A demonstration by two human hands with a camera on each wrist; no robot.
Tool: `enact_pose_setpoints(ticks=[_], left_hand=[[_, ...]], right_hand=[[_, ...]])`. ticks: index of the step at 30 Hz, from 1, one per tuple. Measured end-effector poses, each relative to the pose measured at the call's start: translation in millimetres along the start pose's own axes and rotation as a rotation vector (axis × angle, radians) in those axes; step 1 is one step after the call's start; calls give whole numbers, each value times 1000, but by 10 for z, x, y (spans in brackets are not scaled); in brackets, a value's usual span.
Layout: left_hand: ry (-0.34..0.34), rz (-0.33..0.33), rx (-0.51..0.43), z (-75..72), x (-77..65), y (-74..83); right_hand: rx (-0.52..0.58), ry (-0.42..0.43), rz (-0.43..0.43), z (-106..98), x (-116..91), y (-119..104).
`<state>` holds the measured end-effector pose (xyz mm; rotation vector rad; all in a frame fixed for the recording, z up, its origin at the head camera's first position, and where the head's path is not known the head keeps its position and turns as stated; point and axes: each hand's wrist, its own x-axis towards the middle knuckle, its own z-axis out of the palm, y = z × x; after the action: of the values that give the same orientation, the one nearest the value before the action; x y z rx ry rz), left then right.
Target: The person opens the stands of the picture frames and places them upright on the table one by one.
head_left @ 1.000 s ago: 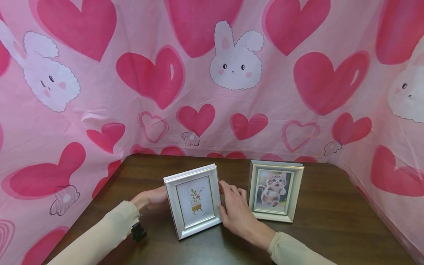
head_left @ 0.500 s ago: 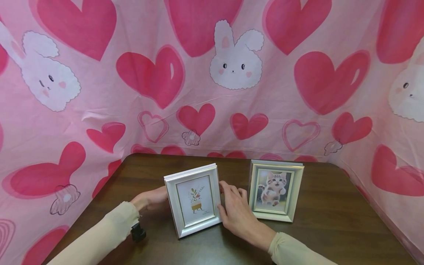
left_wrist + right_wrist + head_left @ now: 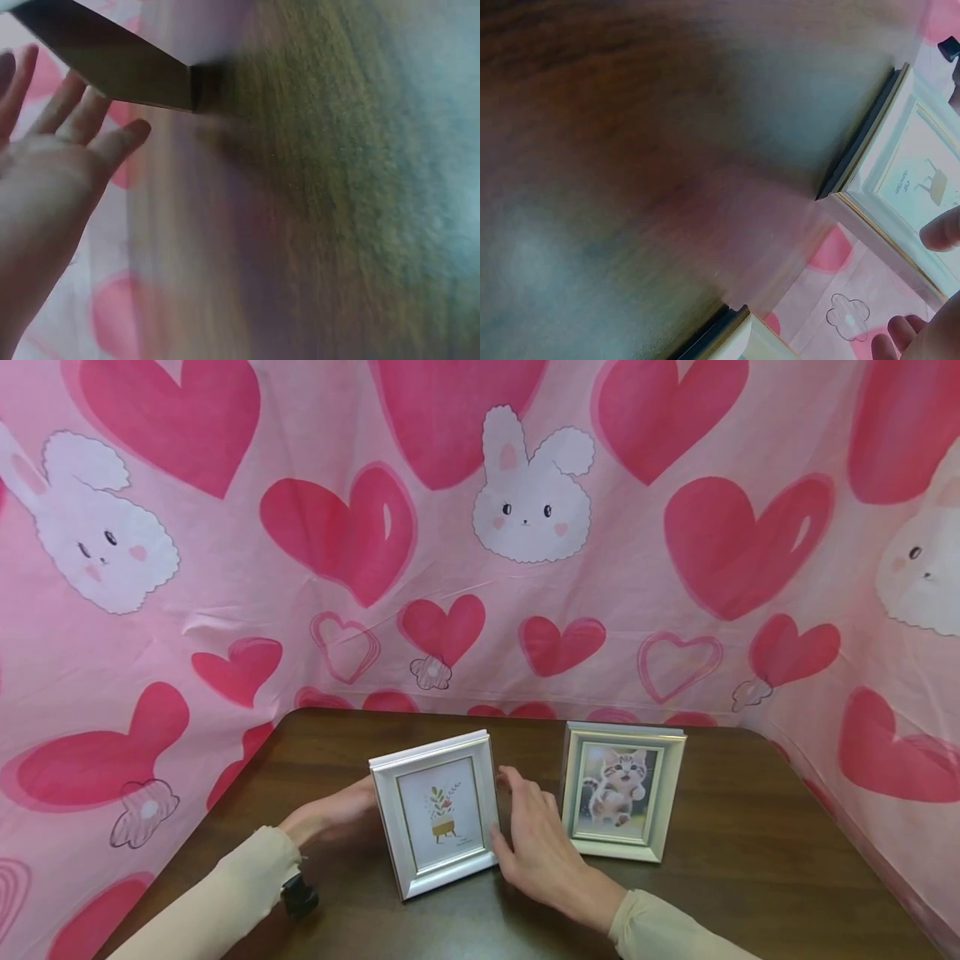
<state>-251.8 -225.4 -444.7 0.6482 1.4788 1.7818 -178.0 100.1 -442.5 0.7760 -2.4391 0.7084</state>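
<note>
A white picture frame [image 3: 396, 827] with a potted-plant print [image 3: 442, 818] stands slightly turned on the brown table. My right hand [image 3: 543, 843] holds its right edge. In the right wrist view the thumb [image 3: 943, 229] lies over the front, while other fingers [image 3: 904, 330] are beside the edge. On the left, my left hand [image 3: 330, 810] reaches behind the frame, which hides its fingertips in the head view. The left wrist view shows that hand's fingers [image 3: 82, 120] spread and loosely extended by a dark panel [image 3: 120, 64] of the frame; contact is unclear.
To the right of my right hand stands a cream-coloured picture frame [image 3: 666, 802] with a kitten picture [image 3: 617, 789]. The brown wooden table [image 3: 750, 835] is bordered by a pink cloth [image 3: 525, 593] printed with hearts and rabbits. A black wrist device [image 3: 300, 896] hangs under my left wrist.
My left hand and forearm have shifted slightly left. The right hand's fingers have loosened a little at the frame's edge. Both picture frames stay in place.
</note>
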Motion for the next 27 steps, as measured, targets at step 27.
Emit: enact_pose_setpoints(ticks=[27], left_hand=[[733,784,1486,754,-469,-106]], right_hand=[[-16,2,-214,44,-19,145]])
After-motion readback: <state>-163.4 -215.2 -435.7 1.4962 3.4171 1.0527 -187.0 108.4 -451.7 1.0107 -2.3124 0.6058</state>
